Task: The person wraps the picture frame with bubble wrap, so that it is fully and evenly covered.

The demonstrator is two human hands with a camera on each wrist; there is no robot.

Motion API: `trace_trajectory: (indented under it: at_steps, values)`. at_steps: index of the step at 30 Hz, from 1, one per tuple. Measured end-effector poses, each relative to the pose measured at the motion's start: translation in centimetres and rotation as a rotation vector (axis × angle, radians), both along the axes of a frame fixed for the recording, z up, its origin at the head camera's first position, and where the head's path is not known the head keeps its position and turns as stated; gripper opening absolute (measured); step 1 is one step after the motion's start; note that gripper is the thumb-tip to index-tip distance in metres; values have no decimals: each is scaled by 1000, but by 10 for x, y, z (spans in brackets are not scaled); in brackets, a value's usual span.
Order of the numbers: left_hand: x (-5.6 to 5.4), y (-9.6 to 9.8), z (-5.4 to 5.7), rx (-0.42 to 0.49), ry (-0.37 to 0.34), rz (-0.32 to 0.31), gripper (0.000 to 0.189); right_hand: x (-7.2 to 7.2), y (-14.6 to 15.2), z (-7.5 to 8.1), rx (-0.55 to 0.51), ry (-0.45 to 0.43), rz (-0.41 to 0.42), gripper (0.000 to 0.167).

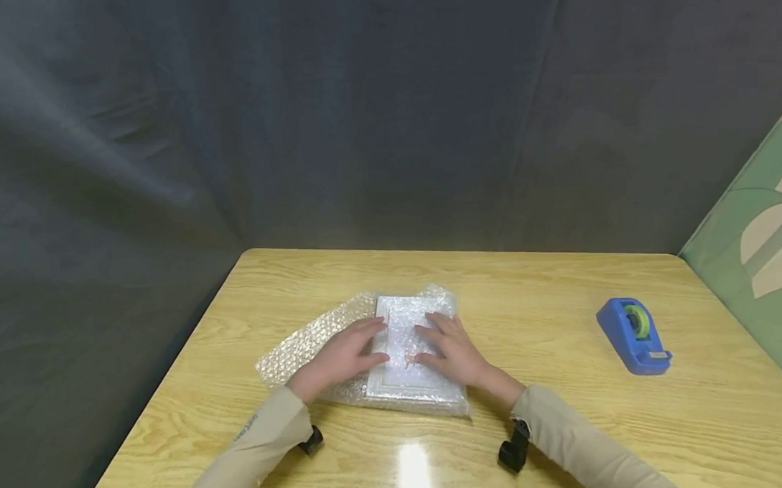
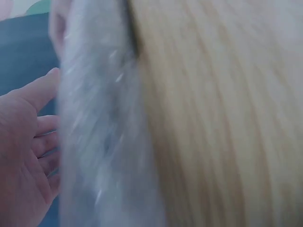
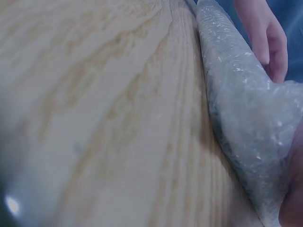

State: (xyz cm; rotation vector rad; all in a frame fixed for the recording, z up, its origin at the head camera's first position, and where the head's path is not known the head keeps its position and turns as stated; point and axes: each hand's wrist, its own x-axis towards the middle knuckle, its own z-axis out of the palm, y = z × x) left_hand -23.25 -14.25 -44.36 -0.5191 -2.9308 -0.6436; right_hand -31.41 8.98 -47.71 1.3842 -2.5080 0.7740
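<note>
A flat white rectangular item, seemingly a picture frame point(image 1: 403, 337), lies on the table under clear bubble wrap. Loose bubble wrap point(image 1: 298, 355) spreads out to its left. My left hand point(image 1: 343, 353) rests at the frame's left edge, its fingers fairly straight and reaching onto it. On the frame's right side lies my right hand point(image 1: 453, 349), fingers spread flat over the wrap. The left wrist view shows the left hand point(image 2: 23, 151) beside the thick wrapped edge point(image 2: 109, 132). From the right wrist, the wrap's crinkled side point(image 3: 251, 109) shows, with part of the right hand at the image edge.
A blue tape dispenser point(image 1: 635, 339) with a green roll stands on the right of the wooden table point(image 1: 528, 289). Dark curtain point(image 1: 386, 115) hangs behind and to the left. A patterned green panel point(image 1: 754, 260) borders the right side.
</note>
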Motion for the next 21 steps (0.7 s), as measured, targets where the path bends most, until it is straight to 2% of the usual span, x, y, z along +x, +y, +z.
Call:
trace_trajectory:
  at_steps: [5,9,12,15,18,21]
  values:
    - [23,-42,9,135,-50,167,60,-1,1,-3,-23,6,1,57]
    - [42,-83,9,146,-79,276,63,-2,2,-6,-35,3,4,57]
    - [55,-108,6,154,-133,317,66,-2,2,-6,-38,7,6,57]
    - [66,-125,4,189,-192,351,67,-2,2,-6,-36,-1,8,57]
    - [74,-136,3,217,-223,371,62,-2,2,-5,-31,-18,7,57]
    - [78,-140,4,233,-222,368,51,-2,1,-4,-26,-30,5,58]
